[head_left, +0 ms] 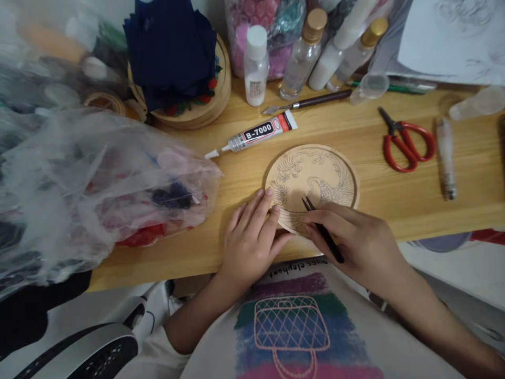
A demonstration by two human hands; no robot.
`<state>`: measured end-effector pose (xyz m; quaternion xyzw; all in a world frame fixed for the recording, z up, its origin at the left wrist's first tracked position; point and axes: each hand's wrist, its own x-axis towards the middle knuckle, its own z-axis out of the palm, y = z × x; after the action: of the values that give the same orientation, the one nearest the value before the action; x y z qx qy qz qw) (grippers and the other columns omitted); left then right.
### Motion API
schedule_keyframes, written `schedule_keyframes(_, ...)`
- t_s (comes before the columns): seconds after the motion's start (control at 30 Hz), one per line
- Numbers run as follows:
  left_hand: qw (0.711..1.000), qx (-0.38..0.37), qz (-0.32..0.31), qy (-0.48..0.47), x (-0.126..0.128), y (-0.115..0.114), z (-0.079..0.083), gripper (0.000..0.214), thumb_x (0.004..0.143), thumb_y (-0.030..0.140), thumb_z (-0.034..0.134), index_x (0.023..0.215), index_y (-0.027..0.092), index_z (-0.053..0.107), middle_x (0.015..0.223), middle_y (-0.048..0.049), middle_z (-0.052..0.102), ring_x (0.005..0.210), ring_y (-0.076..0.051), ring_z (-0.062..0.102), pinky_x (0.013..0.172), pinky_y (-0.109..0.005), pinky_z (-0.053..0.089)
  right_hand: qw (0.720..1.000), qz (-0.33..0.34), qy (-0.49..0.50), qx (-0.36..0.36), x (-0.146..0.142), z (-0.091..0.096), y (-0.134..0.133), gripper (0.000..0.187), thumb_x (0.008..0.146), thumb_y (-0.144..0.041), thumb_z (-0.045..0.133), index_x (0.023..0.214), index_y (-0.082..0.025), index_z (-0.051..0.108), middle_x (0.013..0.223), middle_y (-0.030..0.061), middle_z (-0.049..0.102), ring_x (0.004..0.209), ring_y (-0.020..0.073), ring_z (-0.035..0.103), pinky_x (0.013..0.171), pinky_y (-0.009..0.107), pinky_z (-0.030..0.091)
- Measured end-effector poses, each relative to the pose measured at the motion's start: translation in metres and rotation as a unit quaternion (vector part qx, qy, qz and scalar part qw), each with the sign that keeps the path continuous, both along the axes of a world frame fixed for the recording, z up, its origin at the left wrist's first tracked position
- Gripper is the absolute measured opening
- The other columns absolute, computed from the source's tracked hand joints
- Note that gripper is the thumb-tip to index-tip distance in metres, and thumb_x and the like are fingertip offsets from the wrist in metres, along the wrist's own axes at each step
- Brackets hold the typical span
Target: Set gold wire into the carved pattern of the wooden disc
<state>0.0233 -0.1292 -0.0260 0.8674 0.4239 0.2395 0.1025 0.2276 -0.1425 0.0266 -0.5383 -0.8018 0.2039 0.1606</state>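
Note:
A round wooden plaque [302,181] with a raised rim lies flat near the table's front edge, a bird-like pattern drawn in dark lines on its face. My left hand [252,231] rests at its left side, fingers stretched out, the tips touching the rim. Black tweezers [327,239] are pinched in my right hand [355,242], their tips slightly apart over the lower middle of the plaque. Whether the tips hold or touch anything is too small to make out. Behind the plaque lies a B-7000 glue tube [260,132], nozzle pointing left.
Red-handled pliers [408,142] and a whitish pen-like tool [445,158] lie to the right. A craft knife [315,102] and several bottles [256,66] line the back. Dark blue fabric pieces [169,52] sit on a round wooden box [189,118]. Plastic bags [98,173] fill the left.

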Motion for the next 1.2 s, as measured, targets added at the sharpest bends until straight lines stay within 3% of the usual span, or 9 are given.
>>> schedule_keyframes(0.47, 1.0, -0.007, -0.007, 0.001, 0.0, 0.0, 0.002, 0.037, 0.099, 0.042, 0.055, 0.116, 0.01, 0.064, 0.135, -0.02, 0.063, 0.127, -0.032, 0.06, 0.1, -0.044, 0.047, 0.984, -0.043, -0.164, 0.045, -0.022, 0.001, 0.008, 0.019, 0.094, -0.018, 0.051, 0.093, -0.018, 0.069, 0.081, 0.0034, 0.07, 0.058, 0.0133, 0.06, 0.048, 0.026, 0.033)
schedule_keyframes(0.77, 1.0, -0.011, -0.009, 0.003, -0.001, 0.0, 0.002, 0.036, 0.099, 0.042, 0.056, 0.117, 0.012, 0.063, 0.137, -0.0194, 0.061, 0.129, -0.031, 0.059, 0.1, -0.043, 0.047, 0.981, -0.049, -0.184, 0.042, -0.024, 0.003, 0.01, 0.019, 0.088, -0.013, 0.054, 0.085, -0.02, 0.071, 0.072, 0.0015, 0.066, 0.053, 0.0127, 0.054, 0.047, 0.026, 0.029)
schedule_keyframes(1.2, 1.0, -0.021, -0.01, 0.002, -0.002, 0.001, 0.002, 0.036, 0.1, 0.038, 0.052, 0.119, 0.01, 0.063, 0.137, -0.0202, 0.061, 0.129, -0.032, 0.059, 0.101, -0.043, 0.046, 0.981, -0.028, -0.179, 0.063, -0.03, 0.003, 0.009, 0.025, 0.092, -0.014, 0.05, 0.08, -0.022, 0.071, 0.067, 0.0013, 0.062, 0.053, 0.0143, 0.05, 0.048, 0.027, 0.027)
